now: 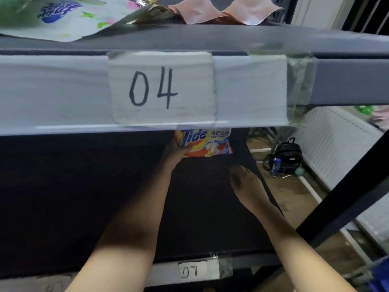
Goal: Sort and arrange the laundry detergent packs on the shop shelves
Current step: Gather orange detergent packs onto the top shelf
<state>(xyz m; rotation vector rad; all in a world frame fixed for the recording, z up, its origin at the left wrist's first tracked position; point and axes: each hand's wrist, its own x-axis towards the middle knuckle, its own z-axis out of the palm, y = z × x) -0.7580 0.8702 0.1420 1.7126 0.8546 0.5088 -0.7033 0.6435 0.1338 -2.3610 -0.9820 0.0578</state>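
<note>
A person's left hand [175,151] grips the lower left corner of an orange Tide detergent pack [207,143] deep on a dark shelf [84,197], its fingers hidden behind the pack, whose top is cut off by the shelf rail above. The right hand [245,182] hovers open, just right of and nearer than the pack. Handwritten tags read "04" [162,87] overhead and "08" [190,270] below; blurred packs [63,15] lie on the top shelf.

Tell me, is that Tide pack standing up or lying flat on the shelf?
Cannot tell: the Tide pack is half hidden behind the 04 shelf edge, with the left hand holding its corner.
</note>
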